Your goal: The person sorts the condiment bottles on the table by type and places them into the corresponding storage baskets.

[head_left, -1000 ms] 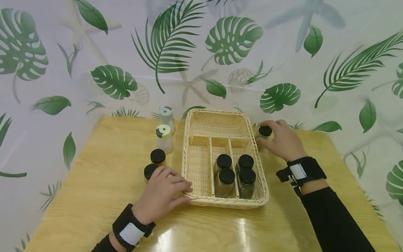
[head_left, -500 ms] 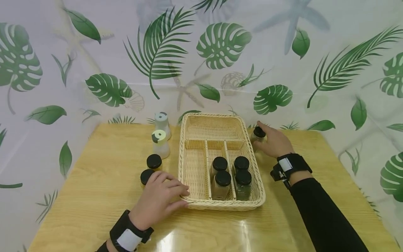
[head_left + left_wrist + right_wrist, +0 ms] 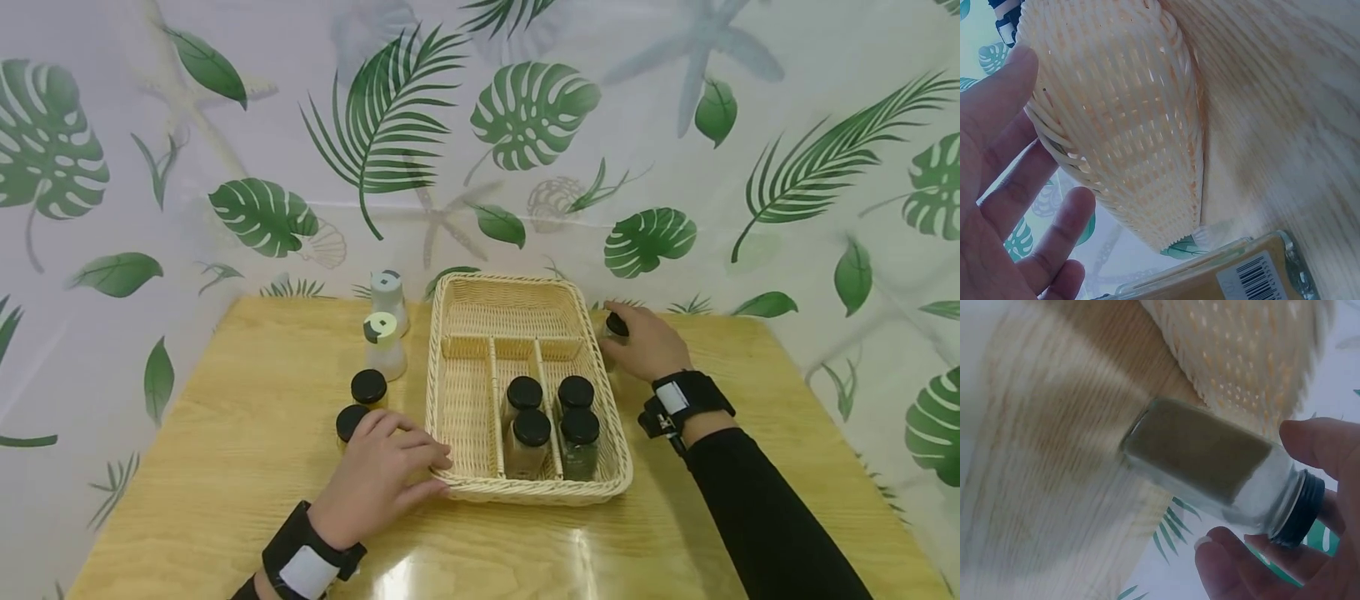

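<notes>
A pale woven basket [image 3: 525, 490] with several compartments stands mid-table. My left hand [image 3: 382, 471] holds its near left corner, thumb outside, with the other fingers at the rim. At the far right side, my right hand [image 3: 648, 346] grips a glass spice jar [image 3: 1204, 462] around its black cap and neck, with greyish-brown powder inside. The hand covers most of that jar in the head view; whether its base touches the table I cannot tell. Black-capped jars stand in the basket: two in the middle compartment [image 3: 526, 454], two in the right compartment [image 3: 579, 458].
Left of the basket, two black-capped jars [image 3: 369, 388] stand near my left hand, one partly hidden by it. Behind them are two whitish shakers [image 3: 386, 354] with pale tops. A leaf-patterned sheet [image 3: 525, 192] hangs along the table's back edge.
My right hand has shifted slightly nearer the basket's right side with the spice jar. The head view has tilted and shifted a little. The left hand stays at the basket corner.
</notes>
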`<state>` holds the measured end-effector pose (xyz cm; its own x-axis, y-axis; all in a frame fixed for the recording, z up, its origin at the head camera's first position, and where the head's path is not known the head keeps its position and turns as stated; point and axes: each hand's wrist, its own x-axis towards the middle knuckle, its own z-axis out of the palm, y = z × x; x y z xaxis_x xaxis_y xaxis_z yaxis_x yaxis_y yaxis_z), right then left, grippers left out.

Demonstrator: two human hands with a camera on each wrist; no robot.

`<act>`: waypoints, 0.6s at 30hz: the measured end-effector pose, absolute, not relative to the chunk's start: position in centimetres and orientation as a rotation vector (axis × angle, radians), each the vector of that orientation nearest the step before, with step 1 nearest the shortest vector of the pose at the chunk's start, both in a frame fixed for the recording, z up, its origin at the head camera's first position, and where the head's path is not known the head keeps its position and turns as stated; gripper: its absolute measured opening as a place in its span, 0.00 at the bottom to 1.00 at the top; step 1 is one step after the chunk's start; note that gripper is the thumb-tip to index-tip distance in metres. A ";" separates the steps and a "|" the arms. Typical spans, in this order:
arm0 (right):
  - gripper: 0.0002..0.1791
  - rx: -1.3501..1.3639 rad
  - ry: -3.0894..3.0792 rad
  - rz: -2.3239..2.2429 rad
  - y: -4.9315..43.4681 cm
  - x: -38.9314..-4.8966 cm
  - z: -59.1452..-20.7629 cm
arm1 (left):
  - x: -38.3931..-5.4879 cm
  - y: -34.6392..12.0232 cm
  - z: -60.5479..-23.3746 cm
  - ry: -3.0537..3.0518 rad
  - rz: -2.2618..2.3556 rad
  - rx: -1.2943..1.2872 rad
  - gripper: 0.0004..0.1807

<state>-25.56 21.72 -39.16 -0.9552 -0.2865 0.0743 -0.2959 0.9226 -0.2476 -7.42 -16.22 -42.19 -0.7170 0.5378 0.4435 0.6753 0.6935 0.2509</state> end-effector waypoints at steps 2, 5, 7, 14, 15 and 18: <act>0.33 0.439 -3.035 0.395 21.6 -25.5 -39.2 | -7.4 -16.3 -42.3 -2.560 -0.584 -0.951 0.13; 0.31 0.412 -3.001 0.403 21.5 -25.5 -39.3 | -7.6 -16.4 -42.2 -2.544 -0.586 -0.957 0.13; 0.30 0.401 -2.967 0.416 21.5 -25.4 -39.4 | -7.7 -16.5 -42.2 -2.539 -0.585 -0.959 0.13; 0.24 0.372 -2.867 0.508 21.6 -25.1 -39.9 | -8.2 -16.7 -41.9 -2.508 -0.547 -0.967 0.13; 0.24 0.365 -2.865 0.521 21.7 -25.0 -39.9 | -8.2 -16.7 -41.9 -2.503 -0.546 -0.969 0.13; 0.23 0.341 -2.869 0.567 21.9 -24.6 -40.0 | -8.1 -16.6 -42.1 -2.500 -0.557 -0.970 0.13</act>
<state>-24.60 21.94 -39.97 -0.9540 -0.1859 0.2350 -0.2613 0.9001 -0.3487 -8.08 -16.63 -42.05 -0.6791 0.5411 0.4960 0.7005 0.6796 0.2177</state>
